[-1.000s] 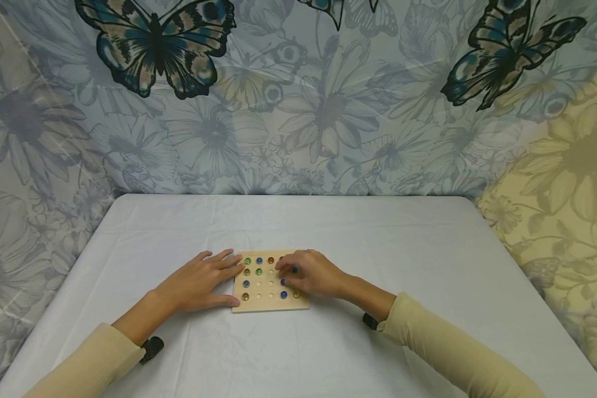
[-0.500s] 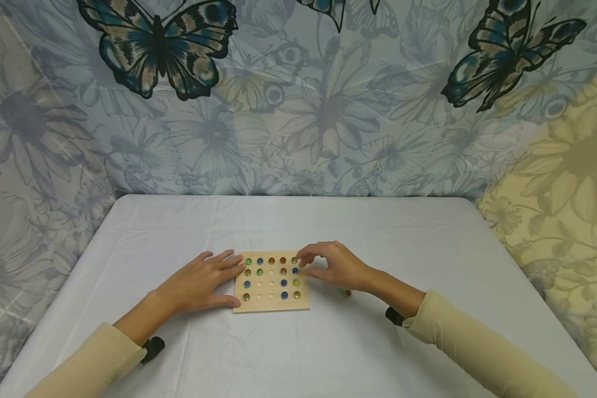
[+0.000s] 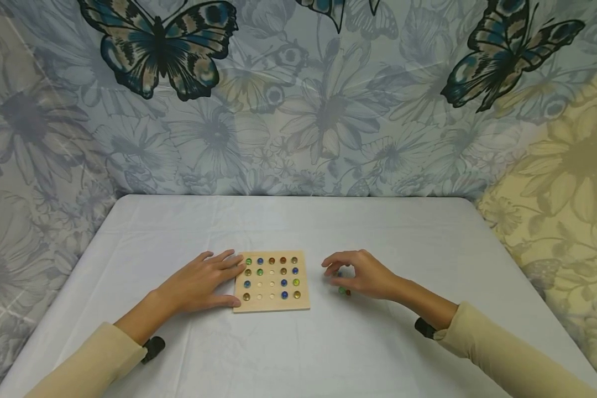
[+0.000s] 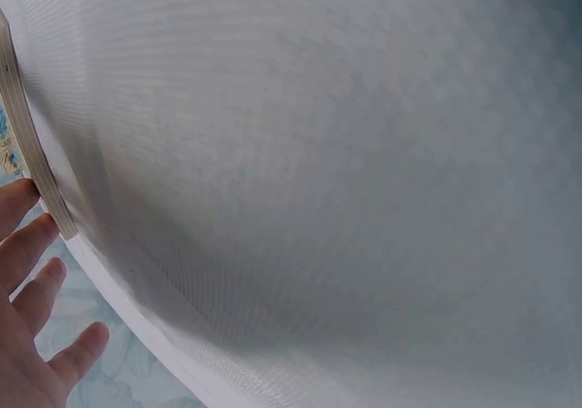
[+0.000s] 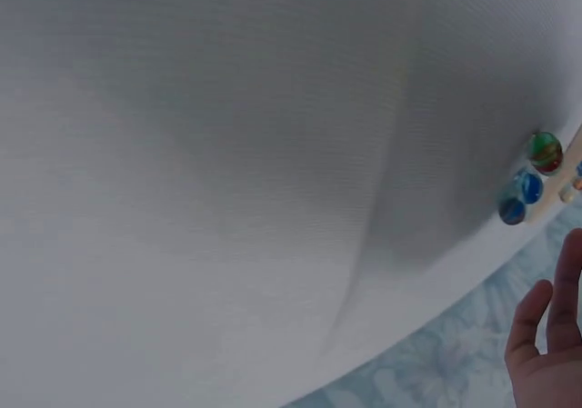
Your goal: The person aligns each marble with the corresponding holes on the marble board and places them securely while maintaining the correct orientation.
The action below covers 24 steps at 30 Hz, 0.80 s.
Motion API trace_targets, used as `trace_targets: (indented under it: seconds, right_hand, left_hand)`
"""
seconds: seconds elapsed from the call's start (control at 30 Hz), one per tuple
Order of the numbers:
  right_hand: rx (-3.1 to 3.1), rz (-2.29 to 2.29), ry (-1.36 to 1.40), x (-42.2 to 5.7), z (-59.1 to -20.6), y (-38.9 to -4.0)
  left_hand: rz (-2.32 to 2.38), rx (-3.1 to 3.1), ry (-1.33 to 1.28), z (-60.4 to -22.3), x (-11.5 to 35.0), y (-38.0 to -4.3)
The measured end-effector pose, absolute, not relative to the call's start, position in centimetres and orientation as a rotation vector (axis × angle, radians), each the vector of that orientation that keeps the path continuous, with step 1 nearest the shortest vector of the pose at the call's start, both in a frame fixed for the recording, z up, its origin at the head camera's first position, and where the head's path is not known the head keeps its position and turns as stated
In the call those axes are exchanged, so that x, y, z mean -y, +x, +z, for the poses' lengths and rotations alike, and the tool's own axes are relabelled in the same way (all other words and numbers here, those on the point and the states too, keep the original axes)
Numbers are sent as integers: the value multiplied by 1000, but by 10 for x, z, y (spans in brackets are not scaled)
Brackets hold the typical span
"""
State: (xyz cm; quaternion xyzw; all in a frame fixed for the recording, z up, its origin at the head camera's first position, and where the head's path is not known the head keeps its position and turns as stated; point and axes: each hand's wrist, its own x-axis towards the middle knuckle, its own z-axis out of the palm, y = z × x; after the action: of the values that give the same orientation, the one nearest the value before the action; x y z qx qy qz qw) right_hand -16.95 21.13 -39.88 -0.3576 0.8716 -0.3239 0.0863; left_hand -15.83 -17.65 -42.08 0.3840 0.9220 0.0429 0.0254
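A wooden board with rows of round hollows lies mid-table, many hollows holding glass marbles in green, blue, amber and brown. Several hollows near its middle have no marble. My left hand rests along the board's left edge, fingers spread and thumb at the lower left corner. To the right of the board, my right hand hovers with bent, parted fingers over a few loose marbles. A green marble shows below its thumb. In the right wrist view, a blue marble and a darker marble lie beside the green one.
A white cloth covers the table. Behind it hangs a fabric backdrop printed with flowers and butterflies, reaching round both sides. A dark wrist device shows under the left sleeve, another under the right.
My right hand has moved right, off the board and over to the loose marbles. An amber marble now shows in the board's upper right corner. The left hand stays in place.
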Motion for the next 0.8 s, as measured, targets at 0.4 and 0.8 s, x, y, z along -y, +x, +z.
trace_targets:
  seconds: [0.4,0.8]
  right_hand:
    - [-2570,-977,-1070,-241,-412,-164]
    - [-2565,-976,-1083,-251,-418,-160]
  left_hand:
    - [119,-2847,1165,-423,177,-159]
    - [140,-2838,1161,-422,177,-159]
